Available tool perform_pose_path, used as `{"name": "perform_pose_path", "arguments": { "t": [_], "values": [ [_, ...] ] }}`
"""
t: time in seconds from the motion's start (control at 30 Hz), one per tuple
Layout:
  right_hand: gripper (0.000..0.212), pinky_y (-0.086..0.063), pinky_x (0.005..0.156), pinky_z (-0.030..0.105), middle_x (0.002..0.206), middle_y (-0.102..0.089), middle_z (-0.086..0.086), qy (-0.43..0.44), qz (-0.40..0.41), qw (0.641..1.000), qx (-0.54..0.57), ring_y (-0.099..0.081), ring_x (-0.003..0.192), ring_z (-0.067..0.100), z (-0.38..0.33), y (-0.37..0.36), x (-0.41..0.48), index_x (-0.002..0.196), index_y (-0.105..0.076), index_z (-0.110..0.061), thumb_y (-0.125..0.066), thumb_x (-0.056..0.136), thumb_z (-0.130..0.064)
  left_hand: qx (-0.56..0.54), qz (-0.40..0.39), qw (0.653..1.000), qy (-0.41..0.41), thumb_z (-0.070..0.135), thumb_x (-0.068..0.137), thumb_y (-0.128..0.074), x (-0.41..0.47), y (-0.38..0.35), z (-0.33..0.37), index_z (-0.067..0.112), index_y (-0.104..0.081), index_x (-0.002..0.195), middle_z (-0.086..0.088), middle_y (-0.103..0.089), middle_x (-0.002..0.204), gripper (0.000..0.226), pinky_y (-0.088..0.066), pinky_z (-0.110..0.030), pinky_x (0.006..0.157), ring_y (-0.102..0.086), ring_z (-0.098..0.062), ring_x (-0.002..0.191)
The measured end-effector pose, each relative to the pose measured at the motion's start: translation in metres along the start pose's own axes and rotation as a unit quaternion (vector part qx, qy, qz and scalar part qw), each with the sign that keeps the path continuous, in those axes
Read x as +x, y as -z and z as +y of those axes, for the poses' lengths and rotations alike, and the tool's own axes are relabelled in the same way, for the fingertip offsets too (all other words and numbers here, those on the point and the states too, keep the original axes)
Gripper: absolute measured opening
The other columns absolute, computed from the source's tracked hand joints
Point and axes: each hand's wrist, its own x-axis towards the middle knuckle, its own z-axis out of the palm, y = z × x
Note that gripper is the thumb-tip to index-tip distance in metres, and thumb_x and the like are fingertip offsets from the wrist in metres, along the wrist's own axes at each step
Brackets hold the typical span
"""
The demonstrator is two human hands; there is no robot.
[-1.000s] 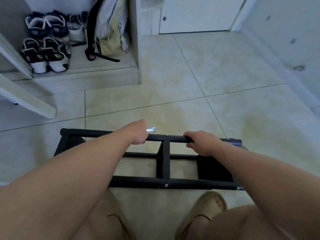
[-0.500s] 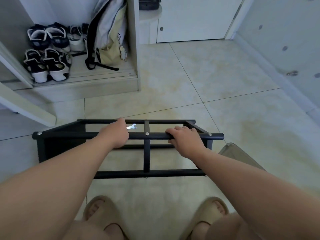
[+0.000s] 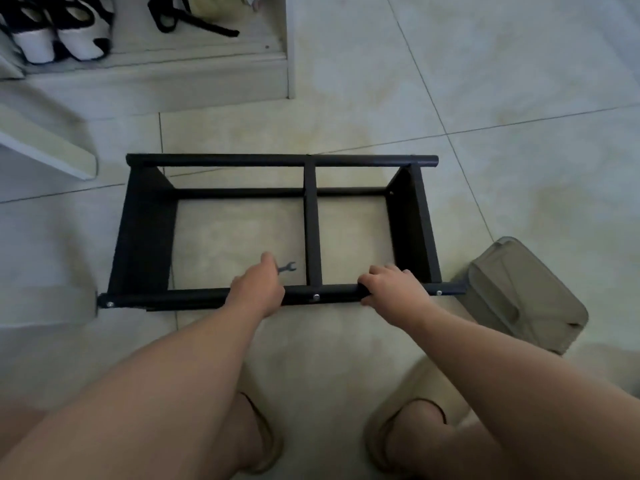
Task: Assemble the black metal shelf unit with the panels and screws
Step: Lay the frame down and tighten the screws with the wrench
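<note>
The black frame (image 3: 311, 216) stands on the floor (image 3: 485, 81) right at my feet (image 3: 408, 431). My left hand (image 3: 258, 289) clutches a wrench (image 3: 288, 267) over the front bar (image 3: 173, 299), my right hand (image 3: 394, 289) curls its fingers round that same bar, a grey bin (image 3: 519, 292) just beside its end.

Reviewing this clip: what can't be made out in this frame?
Head view only.
- Wrench handle: hidden inside the left hand.
- Right hand fingertips: hidden, curled round the frame's near bar.
- Screws: too small to judge tightness.
- Shoes and bag strap: cut off by the top edge.
- Grey bin contents: murky.
</note>
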Motion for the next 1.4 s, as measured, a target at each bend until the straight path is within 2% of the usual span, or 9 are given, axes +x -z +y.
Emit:
{"name": "perform_pose_path", "arguments": {
  "t": [0.1, 0.23, 0.4, 0.63, 0.73, 0.8, 1.0, 1.27, 1.4],
  "values": [
    [0.034, -0.044, 0.084, 0.039, 0.12, -0.056, -0.001, 0.013, 0.011, 1.0, -0.018, -0.049, 0.114, 0.026, 0.002, -0.011, 0.003, 0.13, -0.055, -0.024, -0.054, 0.101, -0.042, -0.006, -0.001, 1.0, -0.007, 0.004, 0.093, -0.038, 0.01, -0.005, -0.003, 0.014, -0.038, 0.105, -0.007, -0.053, 0.085, 0.015, -0.048, -0.042, 0.066, -0.055, -0.029, 0.076],
    [0.043, -0.041, 0.09, 0.035, 0.122, -0.056, -0.001, 0.01, -0.015, 1.0, 0.007, -0.05, 0.115, 0.023, 0.008, 0.0, 0.009, 0.134, -0.056, -0.025, -0.056, 0.099, -0.05, -0.028, -0.04, 0.999, -0.019, 0.009, 0.098, -0.041, 0.022, 0.016, 0.005, 0.008, -0.046, 0.11, -0.016, -0.059, 0.109, 0.012, -0.046, -0.038, 0.076, -0.055, -0.03, 0.09],
    [0.081, -0.033, 0.11, 0.04, 0.15, -0.039, -0.001, 0.049, 0.067, 0.996, 0.042, -0.037, 0.137, 0.025, -0.006, 0.022, 0.016, 0.157, -0.027, -0.028, -0.056, 0.091, -0.065, 0.14, -0.127, 0.98, -0.064, 0.018, 0.104, -0.044, 0.031, 0.069, 0.022, 0.003, -0.059, 0.13, -0.015, -0.06, 0.132, 0.033, -0.046, -0.037, 0.099, -0.057, -0.034, 0.12],
    [0.106, 0.001, 0.125, 0.048, 0.168, 0.021, -0.004, 0.124, 0.076, 0.989, -0.009, 0.018, 0.155, 0.02, -0.032, 0.022, 0.048, 0.159, 0.014, -0.036, -0.025, 0.077, -0.091, 0.224, -0.128, 0.959, -0.12, 0.017, 0.102, -0.053, 0.046, 0.111, 0.016, 0.01, -0.068, 0.108, -0.01, -0.069, 0.119, 0.018, -0.045, -0.032, 0.079, -0.06, -0.027, 0.098],
    [0.104, 0.003, 0.125, 0.053, 0.166, 0.028, -0.002, 0.138, 0.076, 0.987, -0.025, 0.031, 0.148, 0.014, -0.032, 0.012, 0.062, 0.157, 0.02, -0.035, -0.014, 0.078, -0.092, 0.196, -0.185, 0.955, -0.124, 0.018, 0.1, -0.058, 0.055, 0.104, 0.005, 0.024, -0.065, 0.1, -0.002, -0.067, 0.089, 0.01, -0.041, -0.026, 0.068, -0.058, -0.021, 0.08],
    [0.103, 0.003, 0.125, 0.053, 0.166, 0.027, 0.0, 0.148, 0.079, 0.986, -0.017, 0.028, 0.151, 0.016, -0.031, 0.004, 0.069, 0.158, 0.018, -0.032, -0.016, 0.081, -0.09, 0.187, -0.205, 0.953, -0.123, 0.018, 0.097, -0.06, 0.064, 0.094, -0.003, 0.026, -0.067, 0.096, 0.006, -0.066, 0.076, 0.01, -0.043, -0.025, 0.061, -0.059, -0.014, 0.072],
    [0.111, -0.001, 0.124, 0.058, 0.169, 0.013, 0.01, 0.199, 0.117, 0.972, -0.033, 0.011, 0.156, 0.025, -0.02, -0.008, 0.071, 0.163, 0.003, -0.016, -0.027, 0.084, -0.089, 0.102, -0.214, 0.959, -0.157, 0.023, 0.094, -0.063, 0.09, 0.054, -0.019, 0.029, -0.063, 0.088, 0.015, -0.061, 0.078, 0.008, -0.041, -0.025, 0.063, -0.057, -0.006, 0.073],
    [0.109, -0.004, 0.124, 0.06, 0.17, 0.004, 0.014, 0.216, 0.163, 0.963, -0.024, 0.0, 0.157, 0.029, -0.017, -0.017, 0.075, 0.162, -0.006, -0.012, -0.034, 0.086, -0.085, -0.164, -0.189, 0.959, -0.135, 0.022, 0.092, -0.066, 0.091, 0.01, -0.028, 0.035, -0.063, 0.079, 0.014, -0.065, 0.081, 0.019, -0.043, -0.019, 0.065, -0.062, -0.001, 0.076],
    [0.109, -0.005, 0.123, 0.061, 0.169, 0.002, 0.015, 0.217, 0.161, 0.963, -0.02, 0.0, 0.157, 0.029, -0.018, -0.015, 0.073, 0.162, -0.008, -0.011, -0.038, 0.086, -0.083, -0.135, -0.185, 0.958, -0.172, 0.024, 0.094, -0.064, 0.079, 0.004, -0.026, 0.035, -0.062, 0.085, 0.013, -0.067, 0.09, 0.014, -0.047, -0.023, 0.076, -0.062, -0.003, 0.084]
  ]
}}
